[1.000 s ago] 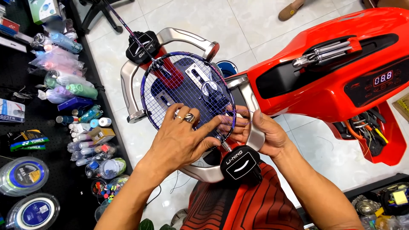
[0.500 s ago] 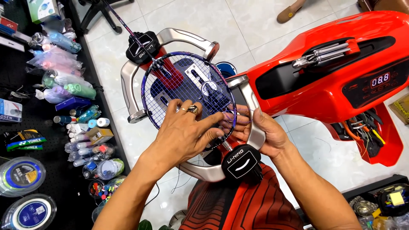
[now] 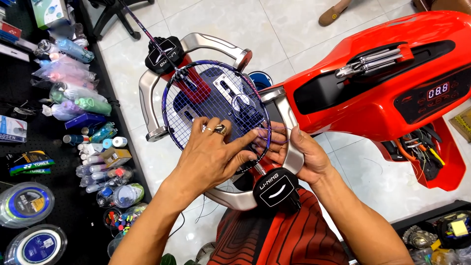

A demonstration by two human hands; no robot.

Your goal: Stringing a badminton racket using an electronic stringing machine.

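Note:
A purple badminton racket (image 3: pixel 169 93) lies clamped flat in the silver frame (image 3: pixel 147 93) of a stringing machine. My left hand (image 3: pixel 211 157), with rings on two fingers, rests on the lower part of the string bed, fingers spread over the strings. At the racket's right rim my right hand (image 3: pixel 301 154) pinches a loop of thin purple string (image 3: pixel 274 136) beside the silver frame arm. The two hands' fingertips almost meet at the rim. A black clamp head (image 3: pixel 274 190) sits just below both hands.
The red machine body (image 3: pixel 373 83) with a digital display and a tool tray (image 3: pixel 373 59) fills the right. A black shelf (image 3: pixel 54 147) at left carries string reels, tubes and bagged grips. White tiled floor lies behind; someone's shoe (image 3: pixel 336 12) shows at the top.
Both hands stay at the racket's lower right rim. The left fingers shift slightly on the strings, and the string loop by the right fingers changes shape a little.

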